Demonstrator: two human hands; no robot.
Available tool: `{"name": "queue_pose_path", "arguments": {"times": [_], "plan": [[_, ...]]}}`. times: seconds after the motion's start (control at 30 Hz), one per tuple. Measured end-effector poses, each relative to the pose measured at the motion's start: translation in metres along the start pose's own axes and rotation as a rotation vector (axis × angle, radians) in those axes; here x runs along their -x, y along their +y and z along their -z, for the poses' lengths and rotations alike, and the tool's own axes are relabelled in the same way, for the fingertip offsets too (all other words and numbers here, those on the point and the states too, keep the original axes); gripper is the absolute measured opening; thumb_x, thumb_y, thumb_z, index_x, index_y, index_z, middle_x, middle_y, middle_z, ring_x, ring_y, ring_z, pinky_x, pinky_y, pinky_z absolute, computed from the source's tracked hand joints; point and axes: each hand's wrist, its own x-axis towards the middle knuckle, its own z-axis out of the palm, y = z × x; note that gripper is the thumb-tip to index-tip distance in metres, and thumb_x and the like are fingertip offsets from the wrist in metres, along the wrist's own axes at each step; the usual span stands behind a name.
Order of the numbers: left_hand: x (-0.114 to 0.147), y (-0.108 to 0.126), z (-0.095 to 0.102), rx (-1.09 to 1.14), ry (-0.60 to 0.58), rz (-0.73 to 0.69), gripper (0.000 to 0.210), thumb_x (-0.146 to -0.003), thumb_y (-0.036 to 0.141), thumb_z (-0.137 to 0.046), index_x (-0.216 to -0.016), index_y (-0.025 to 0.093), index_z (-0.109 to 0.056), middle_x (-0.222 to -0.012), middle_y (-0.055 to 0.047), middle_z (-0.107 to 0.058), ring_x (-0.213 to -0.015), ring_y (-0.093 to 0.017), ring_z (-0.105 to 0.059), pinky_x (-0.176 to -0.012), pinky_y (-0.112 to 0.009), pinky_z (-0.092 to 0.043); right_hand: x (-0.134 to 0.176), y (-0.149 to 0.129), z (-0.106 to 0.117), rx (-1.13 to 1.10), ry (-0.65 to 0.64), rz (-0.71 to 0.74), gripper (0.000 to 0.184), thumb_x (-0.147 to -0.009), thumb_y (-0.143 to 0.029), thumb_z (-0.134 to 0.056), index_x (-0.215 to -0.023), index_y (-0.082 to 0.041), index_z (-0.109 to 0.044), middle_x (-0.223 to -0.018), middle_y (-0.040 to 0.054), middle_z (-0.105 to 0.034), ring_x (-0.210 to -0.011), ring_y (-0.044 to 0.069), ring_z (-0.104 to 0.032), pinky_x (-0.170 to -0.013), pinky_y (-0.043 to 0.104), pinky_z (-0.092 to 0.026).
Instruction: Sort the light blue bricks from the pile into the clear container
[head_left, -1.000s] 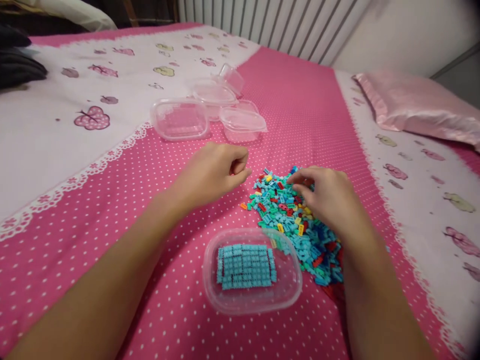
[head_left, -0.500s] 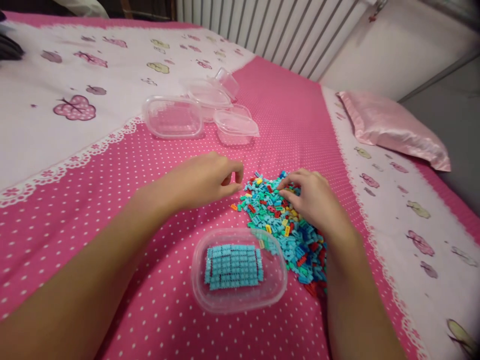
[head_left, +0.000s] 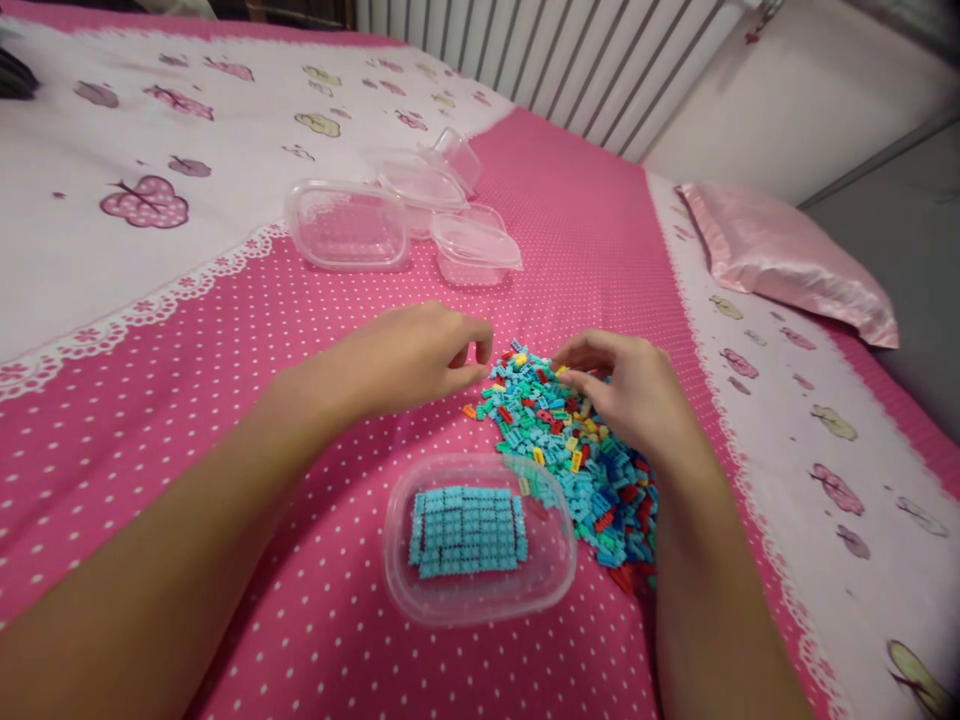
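— What do our small, mostly turquoise plastic bricks (head_left: pixel 544 425) look like?
— Heaped, mixed with red and yellow, on our white-dotted pink bedspread (head_left: pixel 322 610).
— Our grip?
— Our right hand (head_left: pixel 630 385) curves over them, our left hand (head_left: pixel 424 355) curls beside; whether either pinches one, we can't tell.

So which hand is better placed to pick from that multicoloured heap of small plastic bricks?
The right hand, I'd say: it is over the heap, thumb facing fingers, while the left hand, fingers curled, is only at the heap's left edge.
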Motion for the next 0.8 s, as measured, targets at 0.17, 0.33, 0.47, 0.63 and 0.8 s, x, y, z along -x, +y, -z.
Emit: {"name": "queue_pose_path", "arguments": {"times": [0.17, 0.33, 0.47, 0.63, 0.8], "plan": [[0.0, 0.006, 0.002, 0.022, -0.008, -0.013, 0.011, -0.091, 0.03, -0.067, -0.097, 0.023, -0.073, -0.075, 0.001, -0.073, -0.057, -0.013, -0.057, -0.058, -0.028, -0.027, 0.0, -0.004, 0.002, -0.215, -0.073, -0.028, 0.009, -0.079, -0.014, -0.071, -0.083, -0.021, -0.076, -0.084, 0.0036, -0.081, -0.08, 0.021, -0.077, -0.076, 0.033, -0.059], [0.003, 0.009, 0.004, 0.039, -0.029, -0.037, 0.013, -0.091, 0.033, -0.068, -0.095, 0.021, -0.072, -0.073, 0.002, -0.071, -0.056, -0.011, -0.055, -0.056, -0.026, -0.027, -0.001, -0.004, 0.0, 0.129, 0.086, -0.051, 0.008, -0.083, -0.016, -0.072, -0.083, -0.021, -0.078, -0.079, 0.0032, -0.079, -0.074, 0.021, -0.075, -0.074, 0.034, -0.055], [0.004, 0.007, 0.007, 0.034, -0.048, -0.069, 0.018, -0.096, 0.033, -0.06, -0.1, 0.019, -0.071, -0.078, 0.0, -0.072, -0.059, -0.011, -0.056, -0.058, -0.026, -0.028, 0.002, -0.003, -0.002, 0.231, 0.131, -0.041, 0.014, -0.087, -0.016, -0.072, -0.098, -0.019, -0.079, -0.091, 0.0078, -0.079, -0.083, 0.025, -0.073, -0.083, 0.04, -0.052], [0.004, 0.005, 0.007, 0.023, -0.042, -0.057, 0.018, -0.096, 0.033, -0.061, -0.102, 0.019, -0.071, -0.08, -0.001, -0.072, -0.062, -0.012, -0.058, -0.059, -0.026, -0.029, 0.011, -0.006, -0.002, 0.461, 0.044, 0.019, 0.008, -0.083, -0.016, -0.078, -0.09, -0.021, -0.081, -0.11, 0.0122, -0.073, -0.108, 0.034, -0.065, -0.095, 0.048, -0.047], [0.004, 0.006, 0.007, 0.048, -0.033, -0.088, 0.018, -0.095, 0.033, -0.061, -0.1, 0.02, -0.071, -0.079, 0.0, -0.072, -0.061, -0.012, -0.058, -0.058, -0.026, -0.03, 0.011, -0.01, -0.007, 0.587, -0.004, -0.009, 0.003, -0.084, -0.021, -0.078, -0.086, -0.023, -0.081, -0.106, 0.0113, -0.073, -0.106, 0.037, -0.063, -0.088, 0.049, -0.045]]}}
